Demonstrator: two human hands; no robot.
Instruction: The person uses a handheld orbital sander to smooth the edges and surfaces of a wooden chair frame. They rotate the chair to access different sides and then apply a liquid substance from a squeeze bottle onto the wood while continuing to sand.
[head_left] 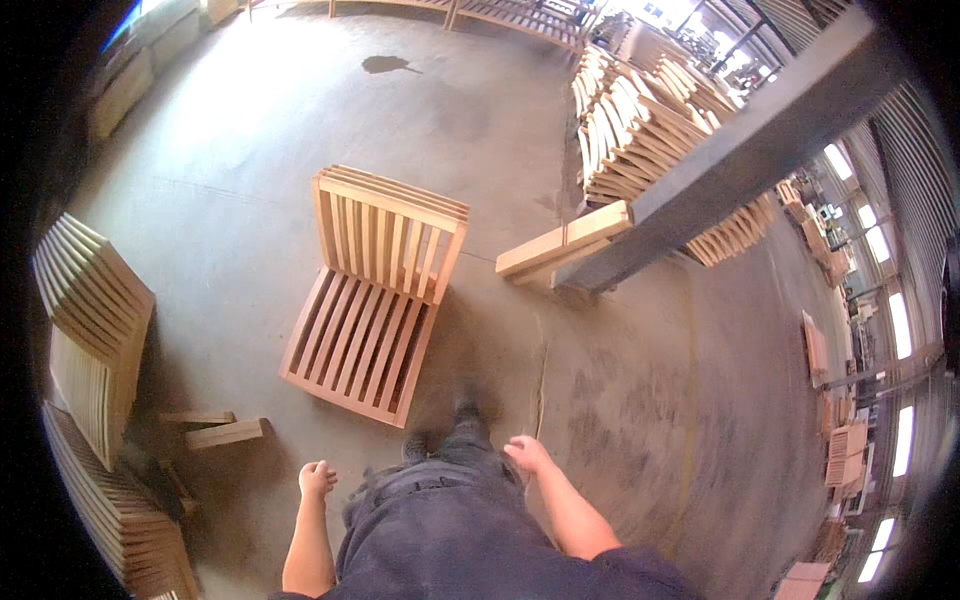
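My left hand (318, 479) hangs at my left side, its fingers loosely bent and apart, with nothing in them. On the other side of my waist, my right hand (527, 454) is also empty, with loosely curled fingers. Neither hand touches anything. Ahead of me on the concrete floor stands a slatted wooden chair frame (365, 335), with a flat seat toward me and an upright slatted back. Several layered rails show along the top of its back. Both hands are well short of its near edge.
At the left rim are stacked slatted wooden frames (100, 300), with loose wooden blocks (228, 433) beside them. Ahead right, a dark post (740, 150) rises with timber beams (565, 240) at its foot. Behind it is a large pile of curved wooden pieces (640, 130).
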